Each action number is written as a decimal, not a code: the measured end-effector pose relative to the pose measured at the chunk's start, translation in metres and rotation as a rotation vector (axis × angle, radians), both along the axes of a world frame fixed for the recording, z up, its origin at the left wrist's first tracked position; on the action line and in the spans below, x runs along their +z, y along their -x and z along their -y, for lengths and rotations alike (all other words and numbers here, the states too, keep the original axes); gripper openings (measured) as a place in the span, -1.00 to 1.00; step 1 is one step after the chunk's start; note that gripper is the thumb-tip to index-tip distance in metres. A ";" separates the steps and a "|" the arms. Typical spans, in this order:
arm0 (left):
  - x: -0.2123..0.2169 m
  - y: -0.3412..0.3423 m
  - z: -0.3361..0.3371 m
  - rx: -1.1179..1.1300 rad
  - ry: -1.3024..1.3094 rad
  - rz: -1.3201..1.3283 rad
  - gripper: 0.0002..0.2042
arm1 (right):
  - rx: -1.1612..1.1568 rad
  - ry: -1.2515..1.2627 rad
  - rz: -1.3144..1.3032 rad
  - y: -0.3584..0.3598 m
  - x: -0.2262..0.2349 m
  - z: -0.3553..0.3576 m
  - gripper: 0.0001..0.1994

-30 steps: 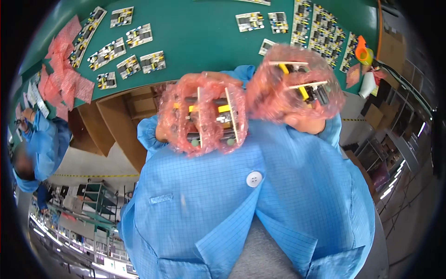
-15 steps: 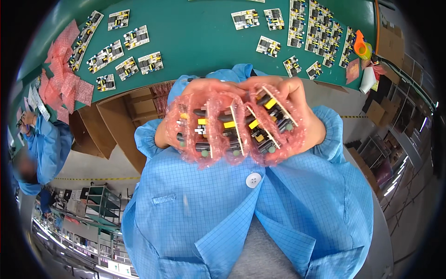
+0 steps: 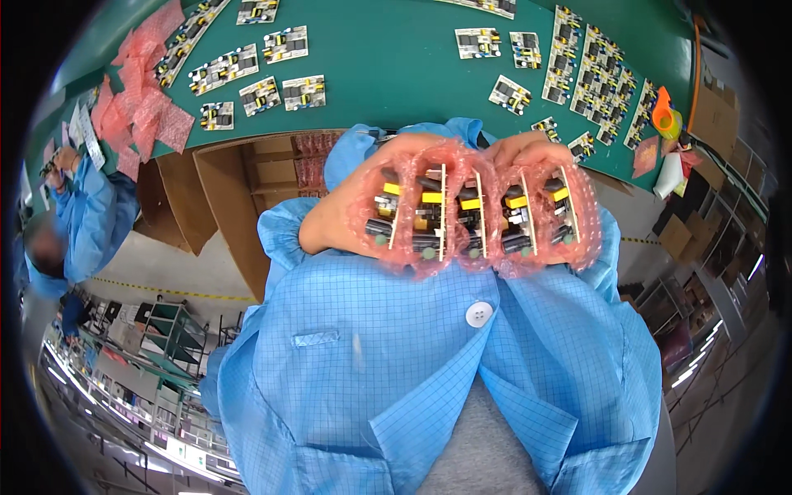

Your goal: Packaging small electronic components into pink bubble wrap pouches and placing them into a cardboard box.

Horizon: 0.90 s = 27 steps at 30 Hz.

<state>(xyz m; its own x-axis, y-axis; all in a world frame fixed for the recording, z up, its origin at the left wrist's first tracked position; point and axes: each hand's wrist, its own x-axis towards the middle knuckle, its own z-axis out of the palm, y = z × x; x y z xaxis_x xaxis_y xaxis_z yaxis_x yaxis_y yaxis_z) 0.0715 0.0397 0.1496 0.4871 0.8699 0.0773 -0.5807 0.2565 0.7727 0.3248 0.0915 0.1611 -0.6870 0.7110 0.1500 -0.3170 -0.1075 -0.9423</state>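
Observation:
A row of several circuit boards in pink bubble-wrap bags (image 3: 487,216) is held up in front of my chest, between both hands. The boards stand edge-on side by side, showing yellow and black components through the bags' open ends. My left hand (image 3: 345,206) grips the row from its left end, its fingers mostly behind the bags. From the right end my right hand (image 3: 535,150) closes round it, with bent knuckles above the wrap and the remaining fingers hidden.
Loose circuit boards (image 3: 285,44) and joined board panels (image 3: 602,82) lie on the green table (image 3: 396,82). Pink bubble bags (image 3: 136,107) are heaped at its left. Below the edge stands an open cardboard box (image 3: 223,186). An orange tape dispenser (image 3: 663,115) sits far right; another person (image 3: 103,202) works at left.
The bagged boards, tilted at the right end before, now stand nearly parallel. Both hands and the row sit further right in the picture, and the whole view has shifted too.

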 end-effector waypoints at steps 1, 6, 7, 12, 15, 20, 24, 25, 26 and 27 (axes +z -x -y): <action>0.003 0.001 0.003 0.000 0.039 -0.013 -0.05 | -0.019 -0.043 0.040 0.004 0.003 0.001 -0.28; 0.007 0.003 0.004 -0.055 -0.034 -0.147 -0.08 | 0.026 0.171 -0.014 0.018 0.011 0.007 -0.25; 0.009 0.003 0.006 -0.051 -0.097 -0.190 -0.09 | 0.035 0.125 -0.044 0.019 0.009 0.007 -0.25; 0.020 0.001 0.022 0.175 -0.151 -0.225 -0.15 | 0.017 0.303 -0.041 0.023 0.011 0.017 -0.24; 0.021 -0.002 0.036 0.202 -0.163 -0.251 -0.15 | 0.104 0.200 -0.040 0.016 0.009 0.016 -0.15; 0.018 -0.014 0.064 0.232 -0.109 -0.225 -0.14 | 0.141 0.259 -0.089 0.005 0.012 0.029 -0.09; 0.031 -0.030 0.088 0.262 -0.068 -0.337 -0.11 | 0.176 0.189 -0.028 -0.011 0.011 0.047 -0.10; 0.037 -0.033 0.095 0.232 -0.038 -0.389 -0.10 | 0.175 0.199 -0.035 -0.017 0.014 0.056 -0.10; 0.036 -0.040 0.106 0.283 0.006 -0.356 -0.11 | 0.184 0.267 0.031 -0.023 0.020 0.063 -0.12; 0.034 -0.045 0.113 0.284 0.019 -0.365 -0.11 | 0.198 0.335 0.097 -0.029 0.023 0.068 -0.14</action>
